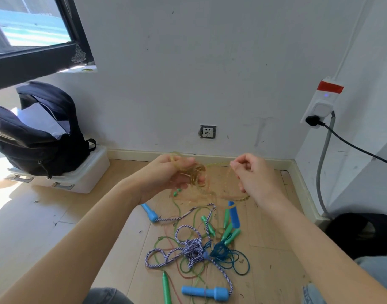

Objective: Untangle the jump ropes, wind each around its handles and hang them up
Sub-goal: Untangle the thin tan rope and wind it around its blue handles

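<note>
A heap of tangled jump ropes lies on the wooden floor: a blue-and-white braided rope (192, 249) with blue handles (204, 292), thin green ropes with green handles (228, 233), and a dark teal rope (229, 257). Above the heap I hold a translucent amber rope (199, 174). My left hand (172, 174) grips a bunch of its coils. My right hand (251, 172) pinches a strand of the same rope, which stretches between both hands and hangs down toward the heap.
A dark backpack (39, 132) sits on a white plastic box (78, 176) at the left by the wall. A wall socket (207, 132) is straight ahead. A power strip (322, 102) with a black cable hangs at the right corner. A dark object (361, 233) lies on the floor at right.
</note>
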`<state>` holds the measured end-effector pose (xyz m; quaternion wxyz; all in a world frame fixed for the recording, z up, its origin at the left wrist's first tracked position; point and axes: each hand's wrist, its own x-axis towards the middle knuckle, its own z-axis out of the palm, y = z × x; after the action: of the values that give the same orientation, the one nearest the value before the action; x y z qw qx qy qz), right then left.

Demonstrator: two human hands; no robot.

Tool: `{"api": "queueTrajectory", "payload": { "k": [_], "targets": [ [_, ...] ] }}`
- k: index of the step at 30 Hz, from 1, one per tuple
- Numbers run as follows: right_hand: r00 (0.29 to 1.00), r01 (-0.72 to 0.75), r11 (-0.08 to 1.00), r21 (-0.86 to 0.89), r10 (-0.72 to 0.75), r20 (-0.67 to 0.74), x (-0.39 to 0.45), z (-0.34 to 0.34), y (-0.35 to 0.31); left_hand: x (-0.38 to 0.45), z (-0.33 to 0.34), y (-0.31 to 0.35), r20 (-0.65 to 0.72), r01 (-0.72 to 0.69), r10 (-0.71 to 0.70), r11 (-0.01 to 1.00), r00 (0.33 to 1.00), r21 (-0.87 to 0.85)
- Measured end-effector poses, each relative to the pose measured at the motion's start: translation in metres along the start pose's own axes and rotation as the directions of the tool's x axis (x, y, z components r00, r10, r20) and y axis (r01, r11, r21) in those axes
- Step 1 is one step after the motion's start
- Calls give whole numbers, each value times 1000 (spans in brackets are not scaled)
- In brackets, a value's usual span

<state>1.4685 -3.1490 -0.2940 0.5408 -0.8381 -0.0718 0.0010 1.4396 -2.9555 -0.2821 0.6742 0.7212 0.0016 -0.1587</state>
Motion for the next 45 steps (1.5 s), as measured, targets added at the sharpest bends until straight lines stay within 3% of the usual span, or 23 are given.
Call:
{"api": "queueTrajectory", "payload": {
  "k": [3, 6, 9, 12, 13, 14, 18, 21, 23, 26, 28, 29, 31, 32, 34, 37, 40, 42, 45],
  "targets": [
    [998, -21, 1000, -4, 21, -56, 3, -8, 4, -2, -12, -1, -91, -4, 2, 1000, 996, -15],
    [987, -163, 944, 288, 155, 50, 4, -14, 3, -8, -28, -4, -171, 20, -16, 1000, 985, 18],
    [968, -252, 855, 454, 229, 105, 3, -12, 1, -9, -26, -10, -154, 92, -53, 961, 987, 261],
    [970, -244, 843, 480, 207, 131, 2, -12, 1, -11, -20, -14, -8, 163, -213, 722, 977, 672],
    [974, -224, 864, 451, 181, 137, 2, -13, 1, -12, -20, -14, 9, 163, -259, 635, 966, 755],
    [976, -204, 888, 412, 153, 155, 2, -14, 1, -12, -19, -13, 7, 160, -259, 617, 966, 770],
    [937, -185, 861, 474, 10, 348, -2, -9, -2, -10, 3, -6, 45, 25, -48, 910, 998, 414],
    [922, -196, 794, 575, -51, 384, -2, -9, -5, -2, 25, -9, 38, -107, 100, 930, 994, 351],
    [963, -133, 861, 491, -5, 271, -1, -10, -2, 0, 27, -8, -37, -128, 144, 950, 989, 284],
    [999, -27, 980, 195, 18, 48, -1, -8, 7, 3, 12, -7, -137, -98, 119, 983, 983, 155],
    [998, -42, 980, 195, 52, -46, 0, -10, 9, 4, -1, -11, -259, -53, 95, 985, 961, 167],
    [990, -93, 942, 323, 121, -68, 1, -14, 8, 5, -8, -15, -340, -15, 74, 985, 938, 174],
    [959, -185, 731, 657, 279, -40, 6, -22, 4, 7, -18, -22, -486, 82, 29, 975, 873, 206],
    [949, -202, 621, 757, 315, -5, 8, -24, 4, 8, -22, -25, -535, 123, 9, 970, 845, 211],
    [947, -246, 547, 800, 311, 78, 8, -21, 3, 10, -24, -28, -572, 159, 25, 950, 820, 269],
    [951, -309, 569, 762, 210, 229, 6, -15, 3, 7, -18, -28, -441, 145, 155, 807, 884, 573],
    [924, -346, 642, 684, 104, 369, 3, -14, 1, 2, -1, -25, -75, -17, 109, 668, 991, 744],
    [902, -336, 717, 611, 57, 428, 0, -10, 2, 2, 17, -27, 124, -128, 47, 605, 991, 786],
    [873, -352, 710, 610, 14, 487, -3, -7, 0, 7, 33, -32, 209, -212, 74, 577, 975, 788]
  ]
}}
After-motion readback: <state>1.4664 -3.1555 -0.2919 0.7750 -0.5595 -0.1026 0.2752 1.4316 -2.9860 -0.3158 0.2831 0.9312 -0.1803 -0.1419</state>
